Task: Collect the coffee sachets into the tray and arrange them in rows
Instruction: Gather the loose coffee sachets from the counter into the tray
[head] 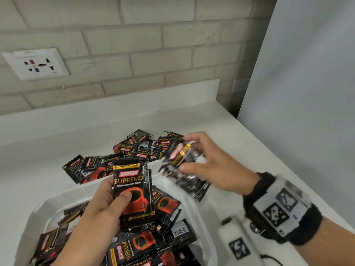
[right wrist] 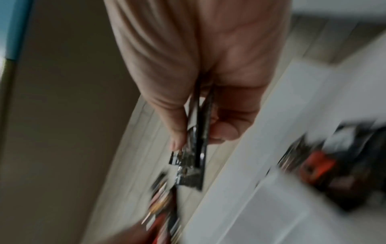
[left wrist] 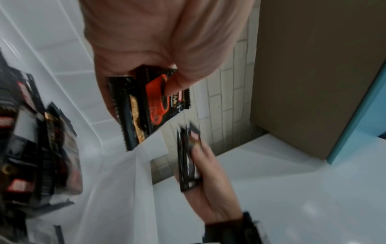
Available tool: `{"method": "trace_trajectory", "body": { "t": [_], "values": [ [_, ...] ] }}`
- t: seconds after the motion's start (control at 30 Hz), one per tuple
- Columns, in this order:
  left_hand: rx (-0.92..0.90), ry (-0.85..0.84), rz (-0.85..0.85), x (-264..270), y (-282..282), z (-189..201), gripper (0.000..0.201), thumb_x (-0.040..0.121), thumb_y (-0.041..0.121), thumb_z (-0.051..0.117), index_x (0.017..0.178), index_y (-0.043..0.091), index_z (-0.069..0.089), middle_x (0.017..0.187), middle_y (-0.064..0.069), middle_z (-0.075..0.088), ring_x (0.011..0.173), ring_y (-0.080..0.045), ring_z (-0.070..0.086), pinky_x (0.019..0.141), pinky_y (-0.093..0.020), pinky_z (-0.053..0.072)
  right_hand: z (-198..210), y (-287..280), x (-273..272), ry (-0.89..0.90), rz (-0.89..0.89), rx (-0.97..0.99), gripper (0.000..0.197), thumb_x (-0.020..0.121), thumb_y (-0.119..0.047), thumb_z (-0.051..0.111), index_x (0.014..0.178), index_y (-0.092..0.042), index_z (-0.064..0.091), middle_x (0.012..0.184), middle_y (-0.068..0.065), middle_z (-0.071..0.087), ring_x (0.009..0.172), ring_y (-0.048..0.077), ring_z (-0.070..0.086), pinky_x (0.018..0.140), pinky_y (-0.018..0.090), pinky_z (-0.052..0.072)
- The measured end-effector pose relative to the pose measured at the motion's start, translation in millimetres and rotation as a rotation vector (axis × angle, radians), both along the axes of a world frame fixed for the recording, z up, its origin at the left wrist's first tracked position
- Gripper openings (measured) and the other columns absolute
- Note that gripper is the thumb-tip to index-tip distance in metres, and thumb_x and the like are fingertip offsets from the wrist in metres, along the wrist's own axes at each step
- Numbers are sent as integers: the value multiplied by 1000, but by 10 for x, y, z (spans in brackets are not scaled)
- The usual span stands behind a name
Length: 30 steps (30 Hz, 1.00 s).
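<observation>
right hand's sachets (head: 182, 162) motion-blurred, tray (head: 199, 223) cut off below

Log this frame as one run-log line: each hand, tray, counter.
left hand: holds upright sachet stack | right hand: grips blurred sachets | tray: jumbled | counter: loose sachets

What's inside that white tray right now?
The white tray holds a jumbled heap of coffee sachets, overlapping, not in rows. The left hand and its sachets cover part of it; the tray floor underneath mostly cannot be seen.
</observation>
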<state>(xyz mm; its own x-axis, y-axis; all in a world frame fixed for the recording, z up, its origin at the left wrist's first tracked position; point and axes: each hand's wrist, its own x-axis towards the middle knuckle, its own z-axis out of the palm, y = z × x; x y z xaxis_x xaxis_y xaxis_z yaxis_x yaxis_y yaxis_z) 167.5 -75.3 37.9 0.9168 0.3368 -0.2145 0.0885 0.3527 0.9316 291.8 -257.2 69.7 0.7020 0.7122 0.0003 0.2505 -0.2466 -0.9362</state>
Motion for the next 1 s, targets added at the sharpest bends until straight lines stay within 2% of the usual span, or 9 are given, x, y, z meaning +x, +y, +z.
{"method": "trace_trajectory", "body": {
  "t": [0.1,0.17,0.27,0.33,0.43,0.5,0.6,0.73,1.0],
  "values": [
    [-29,7,-38,44,-84,17,34,94,-6,34,96,16,60,72,-8,71,66,-24,67,62,-45,55,-24,312,-268,-72,169,-75,54,92,-20,53,135,-26,22,139,5,35,125,17,43,102,40,42],
    [-70,15,-16,67,-124,77,36,93,-5,32,94,16,62,70,-8,72,74,-29,64,67,-47,53,-89,454,-339,-169,144,-79,61,94,-22,50,143,-21,14,145,4,23,132,11,27,112,26,24],
    [-119,-18,40,59,-104,61,35,93,-1,30,86,19,58,57,0,68,56,-19,66,38,-32,51,-115,590,-422,-209,85,-72,61,96,-23,45,146,-18,10,134,0,22,120,6,29,101,8,21],
    [-173,-36,58,1,-136,120,7,88,13,55,90,18,60,66,-2,72,57,-15,69,39,-29,52,-119,663,-493,-151,85,-36,56,98,-23,39,147,-21,10,127,-2,22,110,11,39,100,18,35],
    [-120,-30,32,-39,-94,111,72,34,35,92,100,19,66,88,-11,73,74,-27,72,48,-36,55,-107,711,-552,-66,119,-9,52,100,-26,31,148,-22,11,131,-4,20,113,2,36,105,13,29],
    [-111,-55,101,-44,-43,113,53,54,21,79,105,15,63,83,-12,73,69,-27,71,45,-34,54,-20,681,-501,12,173,-22,51,100,-30,29,148,-23,13,131,-7,20,110,-7,33,101,4,21],
    [-95,-54,183,-54,-11,153,38,63,4,54,100,11,60,74,-9,74,60,-23,71,42,-30,53,119,621,-207,-88,158,-150,47,98,-30,37,144,-25,27,132,-3,26,109,6,37,104,19,27],
    [-107,-55,244,-139,42,208,19,77,-2,50,87,12,58,58,-3,69,46,-18,66,35,-30,50,113,574,411,-344,87,-504,35,94,-21,51,128,-14,53,126,2,54,110,13,51,97,20,37],
    [-11,-34,325,-249,198,116,24,81,-10,49,86,11,59,54,-4,68,45,-16,65,37,-25,50,-322,635,895,-397,156,-966,57,81,-38,67,129,-15,49,126,4,53,112,19,51,92,28,40]
  ]
}}
